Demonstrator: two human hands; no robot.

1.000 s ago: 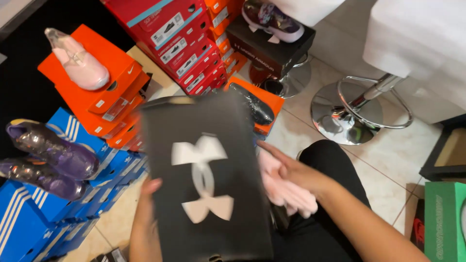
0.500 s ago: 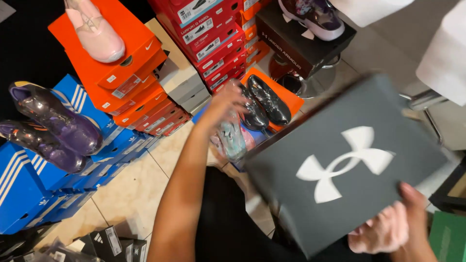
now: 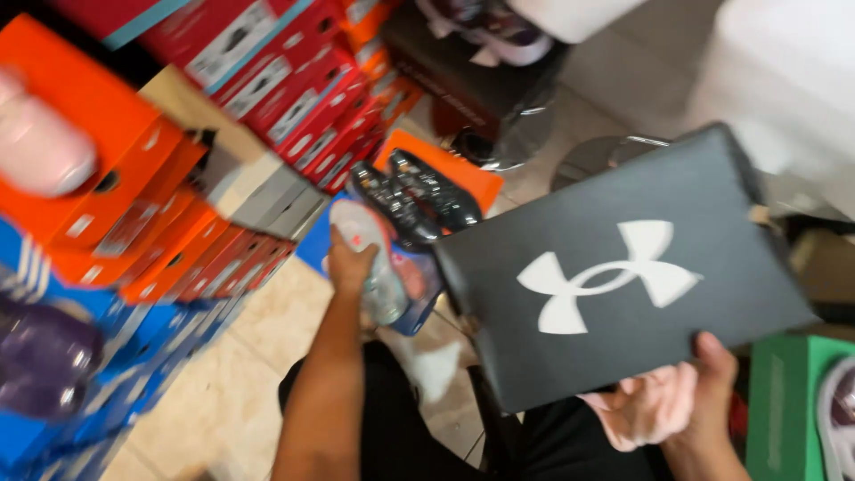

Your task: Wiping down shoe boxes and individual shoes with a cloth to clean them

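Black cardboard, matte, with a large white emblem across the top: a shoebox lid (image 3: 623, 267), held tilted at the right of the view, one corner low toward the lap, the opposite edge raised toward a white stool (image 3: 784, 80). Gripped along its lower edge by the right hand (image 3: 704, 392), thumb pressed on the top face, fingers hidden beneath together with a wad of pale pink tissue paper (image 3: 646, 405). Edges crisp, surface clean, slightly blurred by motion.

Stretched forward at centre, the left hand (image 3: 349, 263), closed around a light grey sneaker with a coral accent (image 3: 374, 258), heel end toward the wrist. Just beyond it, a pair of dark patterned sneakers (image 3: 414, 196) lying on an orange box lid (image 3: 454, 169), toes pointing away.

Stacked to the left: orange shoeboxes (image 3: 134, 205) with a pink shoe (image 3: 40, 147) on top, blue shoeboxes with white stripes (image 3: 107, 356) lower down, carrying a purple shoe (image 3: 40, 356) at the far left edge. Behind, a leaning row of red shoeboxes (image 3: 294, 89). At the lower right corner, a green box (image 3: 784, 401) with part of a white shoe beside it. Beige tiled floor (image 3: 223, 392) underneath, black trousers (image 3: 401, 428) in the foreground.
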